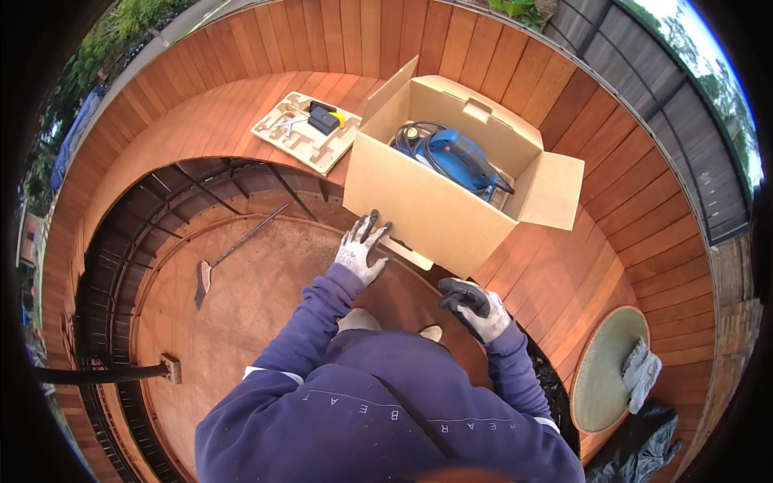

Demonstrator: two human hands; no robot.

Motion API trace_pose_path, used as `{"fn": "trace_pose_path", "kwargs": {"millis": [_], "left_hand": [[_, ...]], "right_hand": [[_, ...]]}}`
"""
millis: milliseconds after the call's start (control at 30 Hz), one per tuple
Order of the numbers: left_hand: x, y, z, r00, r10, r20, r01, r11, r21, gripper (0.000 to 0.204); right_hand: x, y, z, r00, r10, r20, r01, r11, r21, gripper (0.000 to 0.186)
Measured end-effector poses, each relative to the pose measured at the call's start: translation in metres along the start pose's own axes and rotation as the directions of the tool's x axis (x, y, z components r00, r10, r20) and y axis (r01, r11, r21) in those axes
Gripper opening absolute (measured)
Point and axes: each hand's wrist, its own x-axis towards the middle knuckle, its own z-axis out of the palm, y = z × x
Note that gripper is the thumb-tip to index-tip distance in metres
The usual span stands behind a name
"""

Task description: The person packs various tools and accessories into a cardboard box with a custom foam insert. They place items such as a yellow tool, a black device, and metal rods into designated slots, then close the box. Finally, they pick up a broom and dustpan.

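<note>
A cardboard box [427,197] with raised flaps sits on the wooden bench, holding a blue power tool [456,158] and a coiled black cord [409,135]. My left hand [362,249], in a white-and-black glove, has its fingers spread at the box's lower front, above a small flap. My right hand [475,308], similarly gloved, is beside the box's lower right with its fingers curled; what they hold, if anything, is hidden. Left of the box lies a molded tray [279,144] with a black case [324,120] and small tools.
The curved wooden bench [564,290] rings a rusty round floor [201,314], where a long-handled tool [245,240] lies. A dark bar [97,374] crosses at left. A round glass disc [596,366], grey cloth [642,374] and black plastic [644,443] are at right.
</note>
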Motion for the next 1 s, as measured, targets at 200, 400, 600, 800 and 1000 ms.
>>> {"fn": "trace_pose_path", "kwargs": {"millis": [200, 400, 600, 800, 1000], "left_hand": [[-0.098, -0.077, 0.043, 0.947, -0.200, 0.250, 0.249, 0.951, -0.183, 0.056], [-0.146, -0.143, 0.009, 0.881, -0.422, 0.215, 0.471, 0.828, -0.304, 0.047], [-0.125, -0.187, -0.037, 0.710, -0.686, 0.160, 0.657, 0.563, -0.501, 0.036], [-0.024, -0.185, -0.046, 0.942, -0.288, -0.171, 0.172, 0.853, -0.492, 0.029], [0.070, -0.107, -0.090, 0.951, -0.105, -0.291, -0.048, 0.879, -0.474, 0.027]], "right_hand": [[0.114, -0.067, -0.005, 0.600, -0.766, -0.230, 0.292, 0.478, -0.828, 0.051], [0.180, -0.034, 0.020, 0.800, -0.513, -0.311, -0.186, 0.280, -0.942, 0.062], [0.210, -0.023, 0.048, 0.726, -0.608, -0.321, -0.237, 0.218, -0.947, 0.062], [0.204, -0.045, 0.042, 0.825, -0.470, -0.313, -0.135, 0.373, -0.918, 0.059], [0.197, -0.076, -0.006, 0.923, -0.274, -0.272, 0.033, 0.758, -0.652, 0.055]]}}
